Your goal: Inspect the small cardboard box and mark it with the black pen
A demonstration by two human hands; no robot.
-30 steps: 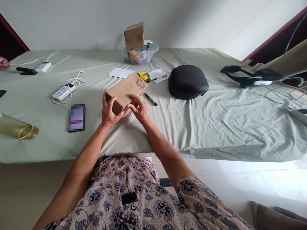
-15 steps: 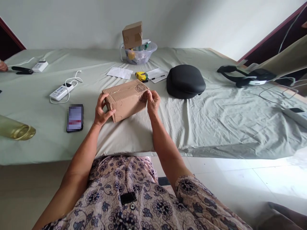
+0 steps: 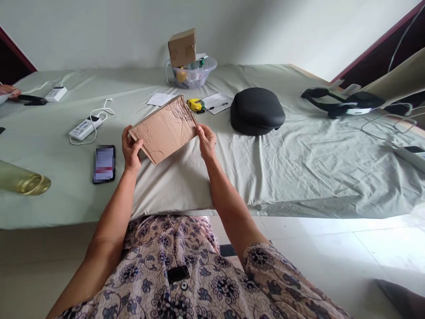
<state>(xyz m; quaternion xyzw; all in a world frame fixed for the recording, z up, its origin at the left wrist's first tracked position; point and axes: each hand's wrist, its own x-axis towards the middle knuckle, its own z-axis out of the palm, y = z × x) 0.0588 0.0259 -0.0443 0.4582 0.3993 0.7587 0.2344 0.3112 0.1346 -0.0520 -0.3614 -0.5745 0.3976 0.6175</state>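
Note:
A brown cardboard box (image 3: 164, 129) is held between both my hands above the near part of the table, tilted so that one broad face is toward me. My left hand (image 3: 132, 148) grips its left end, thumb on the near face and the other fingers behind the edge. On the right edge, my right hand (image 3: 206, 141) pinches the box with the thumb in front; its other fingers are partly hidden. Dark scribbled lines show on the upper right of the cardboard. Just behind the box lie a yellow tape measure (image 3: 195, 105) and a white paper (image 3: 160, 99).
A black case (image 3: 257, 110) sits to the right, a headset (image 3: 345, 104) beyond it. On the left are a phone (image 3: 104, 164), power strip (image 3: 85, 128) and yellowish bottle (image 3: 25, 178). A plastic basket (image 3: 194, 76) holds another box (image 3: 182, 48). Another person's hand (image 3: 11, 91) shows far left.
The box has been tipped up and moved slightly left, so its broad face now turns toward me. Both my hands have moved with it. At far left, the other person's hand has come further in.

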